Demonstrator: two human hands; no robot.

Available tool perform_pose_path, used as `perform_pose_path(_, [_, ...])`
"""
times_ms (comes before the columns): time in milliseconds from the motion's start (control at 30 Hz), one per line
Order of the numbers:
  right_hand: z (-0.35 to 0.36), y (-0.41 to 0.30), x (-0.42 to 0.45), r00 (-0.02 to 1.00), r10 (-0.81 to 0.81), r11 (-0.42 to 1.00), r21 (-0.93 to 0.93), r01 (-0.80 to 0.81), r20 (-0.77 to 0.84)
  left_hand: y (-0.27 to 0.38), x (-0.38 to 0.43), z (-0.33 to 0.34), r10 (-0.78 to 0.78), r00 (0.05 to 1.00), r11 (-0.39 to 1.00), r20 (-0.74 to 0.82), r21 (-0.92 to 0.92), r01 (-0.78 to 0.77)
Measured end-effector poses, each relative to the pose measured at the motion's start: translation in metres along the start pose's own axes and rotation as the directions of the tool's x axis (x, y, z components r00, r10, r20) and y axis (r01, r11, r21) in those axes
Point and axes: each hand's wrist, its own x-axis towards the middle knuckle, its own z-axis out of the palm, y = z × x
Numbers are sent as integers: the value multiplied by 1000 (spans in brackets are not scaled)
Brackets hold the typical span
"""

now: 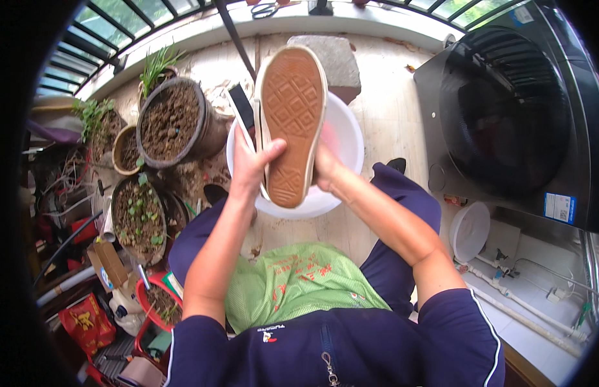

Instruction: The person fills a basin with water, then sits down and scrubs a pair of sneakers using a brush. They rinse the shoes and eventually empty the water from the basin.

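A canvas sneaker (294,126) with a brown patterned rubber sole and white edge is held sole up over a white plastic basin (345,145). On its left side my left hand (253,162) grips it, thumb on the sole; a second shoe (241,109), showing a white edge and dark upper, is pressed against the first by the same hand. My right hand (326,167) supports the right side near the heel, its fingers hidden behind the shoe. Something pinkish shows inside the basin. A green apron (304,280) covers my lap.
A concrete block (331,63) stands behind the basin. Soil-filled pots (202,116) and plants are at left. A black front-loading washing machine (507,116) stands at right, with a small white bowl (468,232) and pipes near it. A dark pole slants down behind the shoes.
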Motion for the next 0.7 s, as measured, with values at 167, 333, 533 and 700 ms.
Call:
perform_pose_path(167, [-10, 16, 6, 989, -89, 981, 182, 66, 120, -6, -14, 15, -37, 994, 997, -103, -66, 30])
perform_pose_path(333, [7, 8, 0, 959, -250, 949, 230, 216, 132, 2, -25, 27, -91, 984, 987, -151, -143, 70])
perform_pose_path(533, [2, 14, 9, 954, -281, 935, 252, 248, 103, 14, -22, 34, -50, 991, 991, -128, -132, 33])
perform_pose_path(700, [4, 12, 10, 960, -274, 947, 193, 257, 63, 12, -18, 30, -84, 989, 989, -124, -128, 68])
